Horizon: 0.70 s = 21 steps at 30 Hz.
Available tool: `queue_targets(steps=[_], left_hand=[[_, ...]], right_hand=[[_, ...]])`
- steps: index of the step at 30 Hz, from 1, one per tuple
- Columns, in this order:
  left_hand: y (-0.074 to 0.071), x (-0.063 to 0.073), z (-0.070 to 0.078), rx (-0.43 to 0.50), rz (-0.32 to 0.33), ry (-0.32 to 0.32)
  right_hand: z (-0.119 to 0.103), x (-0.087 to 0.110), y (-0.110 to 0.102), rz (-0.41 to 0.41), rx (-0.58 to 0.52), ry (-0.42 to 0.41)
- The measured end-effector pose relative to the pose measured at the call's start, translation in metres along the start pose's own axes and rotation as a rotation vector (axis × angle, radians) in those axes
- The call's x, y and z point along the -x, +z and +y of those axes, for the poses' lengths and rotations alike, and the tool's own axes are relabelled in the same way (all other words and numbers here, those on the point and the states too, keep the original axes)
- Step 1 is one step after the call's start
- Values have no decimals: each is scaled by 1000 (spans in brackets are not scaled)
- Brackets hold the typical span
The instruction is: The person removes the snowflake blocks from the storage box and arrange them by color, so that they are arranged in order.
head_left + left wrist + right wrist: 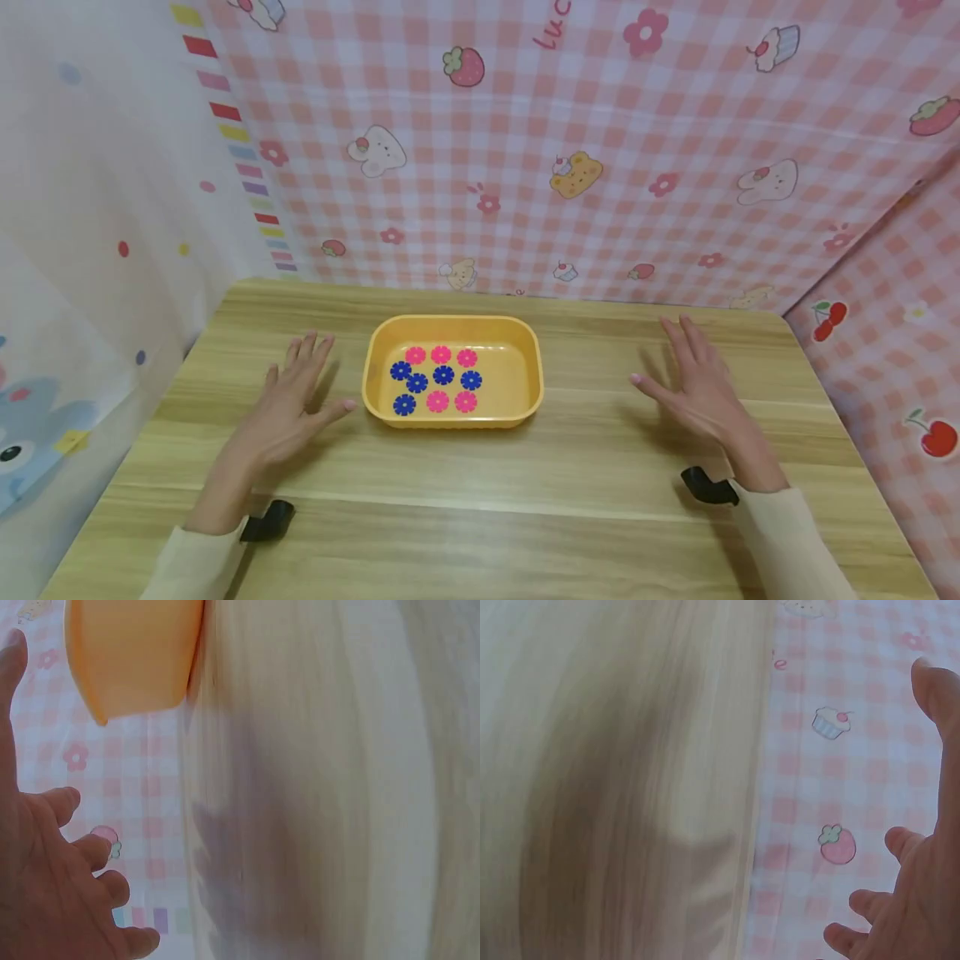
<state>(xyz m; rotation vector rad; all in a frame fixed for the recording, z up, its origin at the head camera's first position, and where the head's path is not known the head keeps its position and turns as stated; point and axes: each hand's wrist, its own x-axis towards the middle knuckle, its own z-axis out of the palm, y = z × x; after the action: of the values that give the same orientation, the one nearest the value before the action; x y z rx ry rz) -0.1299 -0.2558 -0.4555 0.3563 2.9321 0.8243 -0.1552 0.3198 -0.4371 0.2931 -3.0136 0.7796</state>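
Note:
A yellow rectangular tub stands on the wooden table, with several flat notched discs inside, some pink and some dark blue. To the tub's left, my left hand hovers with fingers spread and holds nothing; its thumb points toward the tub wall without touching it. In the left wrist view the tub's outer side shows beyond the thumb. Farther off, on the right side of the table, my right hand is held above the surface, fingers spread, nothing in it.
The wooden tabletop extends around the tub. Behind it hangs a pink checked cloth, with a white patterned cloth at left and another checked cloth at right. Each wrist carries a black strap mount.

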Motion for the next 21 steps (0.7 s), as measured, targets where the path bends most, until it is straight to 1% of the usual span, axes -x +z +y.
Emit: queue_targets(steps=[3,6,11,17,21], left_hand=[[3,-1,3,26,-4,15],[7,-1,7,47,-7,29],[12,-2,14,77,-20,32],[17,-4,21,71,-27,22],[20,-5,25,65,-29,28]], right_hand=[[-6,-2,1,3,-24,-14],[-13,-3,2,-12,-50,-10],[-21,-3,5,-28,-79,-18],[-31,-8,8,-40,-127,-50],[-37,-11,11,-53,-161,-69]])
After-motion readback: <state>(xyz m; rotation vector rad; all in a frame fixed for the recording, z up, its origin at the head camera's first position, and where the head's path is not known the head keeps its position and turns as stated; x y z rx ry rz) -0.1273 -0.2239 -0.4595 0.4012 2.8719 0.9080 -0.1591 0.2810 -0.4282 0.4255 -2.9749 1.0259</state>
